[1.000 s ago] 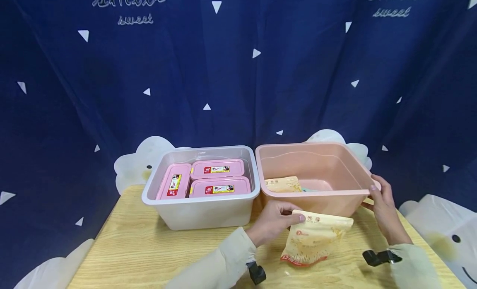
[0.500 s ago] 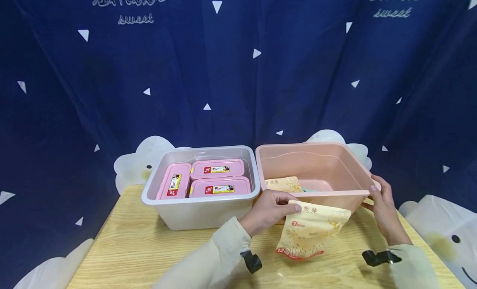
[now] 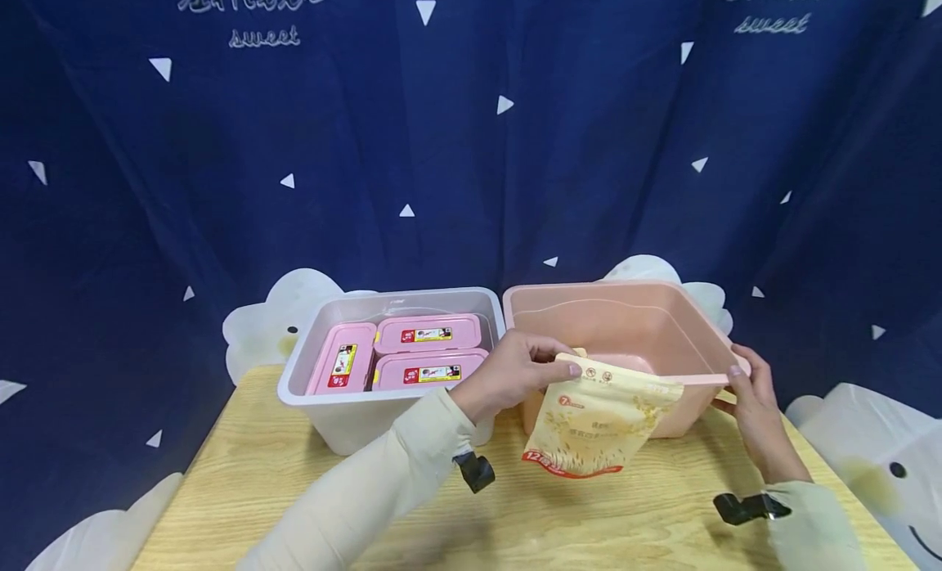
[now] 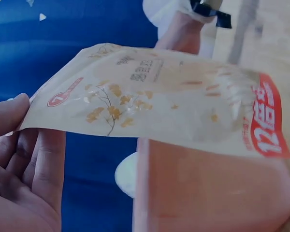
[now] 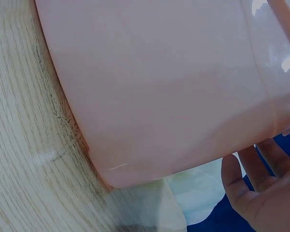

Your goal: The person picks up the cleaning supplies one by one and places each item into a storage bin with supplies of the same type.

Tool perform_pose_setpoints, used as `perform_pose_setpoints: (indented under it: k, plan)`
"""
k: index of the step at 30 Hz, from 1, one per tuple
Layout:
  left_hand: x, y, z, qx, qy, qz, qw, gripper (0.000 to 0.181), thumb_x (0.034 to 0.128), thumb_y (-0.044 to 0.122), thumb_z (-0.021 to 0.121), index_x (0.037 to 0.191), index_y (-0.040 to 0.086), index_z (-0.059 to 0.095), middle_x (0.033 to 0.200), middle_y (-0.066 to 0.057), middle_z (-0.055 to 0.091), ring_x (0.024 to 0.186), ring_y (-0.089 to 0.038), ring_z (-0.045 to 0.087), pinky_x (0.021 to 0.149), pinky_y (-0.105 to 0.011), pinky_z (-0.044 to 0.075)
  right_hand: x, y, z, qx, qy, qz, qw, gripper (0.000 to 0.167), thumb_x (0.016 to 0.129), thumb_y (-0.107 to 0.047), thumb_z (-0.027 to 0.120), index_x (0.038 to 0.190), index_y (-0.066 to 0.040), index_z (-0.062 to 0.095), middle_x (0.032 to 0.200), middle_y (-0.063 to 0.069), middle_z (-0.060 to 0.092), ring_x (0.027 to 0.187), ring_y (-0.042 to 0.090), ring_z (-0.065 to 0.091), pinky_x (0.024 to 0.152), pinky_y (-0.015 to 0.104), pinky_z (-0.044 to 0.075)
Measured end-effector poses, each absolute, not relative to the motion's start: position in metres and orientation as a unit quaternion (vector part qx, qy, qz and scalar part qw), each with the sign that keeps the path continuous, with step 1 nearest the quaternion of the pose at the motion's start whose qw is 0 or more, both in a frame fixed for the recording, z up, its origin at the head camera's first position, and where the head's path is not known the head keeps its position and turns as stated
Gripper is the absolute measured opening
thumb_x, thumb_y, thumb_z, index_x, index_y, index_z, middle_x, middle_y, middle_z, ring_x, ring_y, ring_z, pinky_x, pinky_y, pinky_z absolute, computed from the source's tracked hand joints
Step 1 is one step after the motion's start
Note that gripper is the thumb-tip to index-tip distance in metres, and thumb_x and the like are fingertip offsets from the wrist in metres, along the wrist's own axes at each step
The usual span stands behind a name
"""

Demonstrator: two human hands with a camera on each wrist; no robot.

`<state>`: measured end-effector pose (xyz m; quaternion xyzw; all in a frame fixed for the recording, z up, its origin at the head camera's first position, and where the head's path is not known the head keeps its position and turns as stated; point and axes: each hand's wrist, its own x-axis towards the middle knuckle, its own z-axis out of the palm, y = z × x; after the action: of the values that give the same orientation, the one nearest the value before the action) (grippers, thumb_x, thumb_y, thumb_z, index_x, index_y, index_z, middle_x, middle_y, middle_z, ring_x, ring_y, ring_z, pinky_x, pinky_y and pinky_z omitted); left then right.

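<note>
My left hand pinches a cream-coloured soft pouch with a red bottom band by its upper left corner. The pouch hangs tilted in front of the pink plastic bin and covers part of its front wall. In the left wrist view, the thumb lies on the printed face of the pouch, with fingers behind it. My right hand grips the bin's front right rim corner, fingers against the outer wall in the right wrist view. Inside the bin, only a sliver of another cream packet shows.
Left of the pink bin stands a white-grey bin holding three pink lidded boxes with labels. Both bins sit on a wooden table. A dark blue curtain with white triangles hangs behind.
My left hand has lifted the pouch and carried it left, toward the pink bin's front rim. It now hides most of the packet inside. My right hand stays on the corner.
</note>
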<state>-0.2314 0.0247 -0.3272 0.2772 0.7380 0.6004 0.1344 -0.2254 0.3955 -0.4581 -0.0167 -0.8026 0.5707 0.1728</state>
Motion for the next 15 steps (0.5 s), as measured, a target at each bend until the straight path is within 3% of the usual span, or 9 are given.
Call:
perform_pose_setpoints:
  k: [6,15]
  plan:
    - [-0.233,0.028,-0.308,0.306,0.740,0.590,0.107,0.016,0.0887,0.008,0.070,0.101,-0.001,0.075,0.081,-0.005,0.071,0.069,-0.002,0.057,0.063,-0.017,0.050,-0.227,0.397,-0.457,-0.009,-0.781,0.597,0.184,0.047,0.107,-0.038,0.035,0.152,-0.034,0.021,0.133,-0.017,0.034,0.099,-0.010,0.048,0.072,0.011,0.048]
    - [-0.241,0.028,-0.279,0.281,0.735,0.607,0.115,0.017,0.0884,0.006,0.070,0.103,-0.002,0.074,0.078,0.000,0.068,0.068,-0.005,0.061,0.067,-0.026,0.058,-0.226,0.394,-0.459,-0.005,-0.770,0.611,0.186,0.045,0.107,-0.036,0.036,0.151,-0.033,0.024,0.127,-0.021,0.034,0.098,-0.009,0.050,0.072,0.012,0.049]
